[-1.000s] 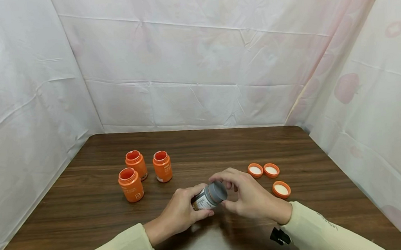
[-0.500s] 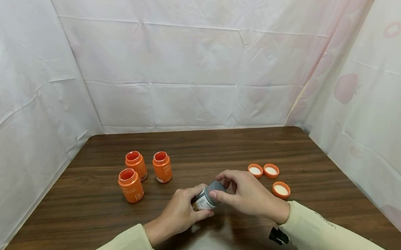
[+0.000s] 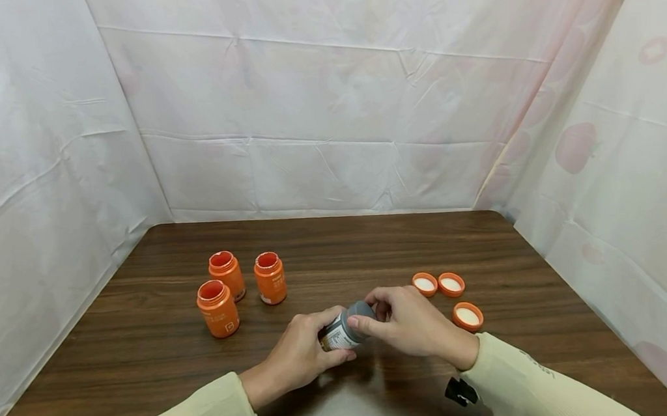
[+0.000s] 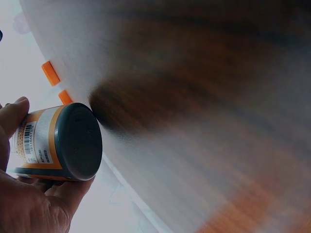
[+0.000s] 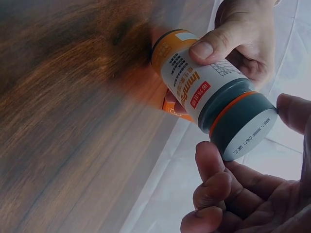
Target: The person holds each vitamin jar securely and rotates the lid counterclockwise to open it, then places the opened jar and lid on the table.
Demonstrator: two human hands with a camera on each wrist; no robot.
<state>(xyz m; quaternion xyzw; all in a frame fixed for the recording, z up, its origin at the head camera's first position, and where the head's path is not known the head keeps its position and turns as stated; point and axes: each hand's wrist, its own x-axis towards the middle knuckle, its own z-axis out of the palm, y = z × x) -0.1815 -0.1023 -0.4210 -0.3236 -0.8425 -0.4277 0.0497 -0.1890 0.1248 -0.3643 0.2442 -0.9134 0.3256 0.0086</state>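
My left hand grips a dark grey supplement bottle with a white and orange label, tilted above the front middle of the table. Its grey screw cap has an orange ring beneath it and points toward my right hand. The thumb and fingers of that hand pinch the cap at its sides; the other fingers curl below it in the right wrist view. In the left wrist view the bottle's dark round base faces the camera.
Three uncapped orange bottles stand at the left of the brown wooden table. Three orange caps lie with white insides up, right of my right hand. Pale sheeting walls the table's back and sides.
My right thumb has come up from below onto the near side of the cap, and the fingers have closed in around it. The left hand and the bottle keep their place.
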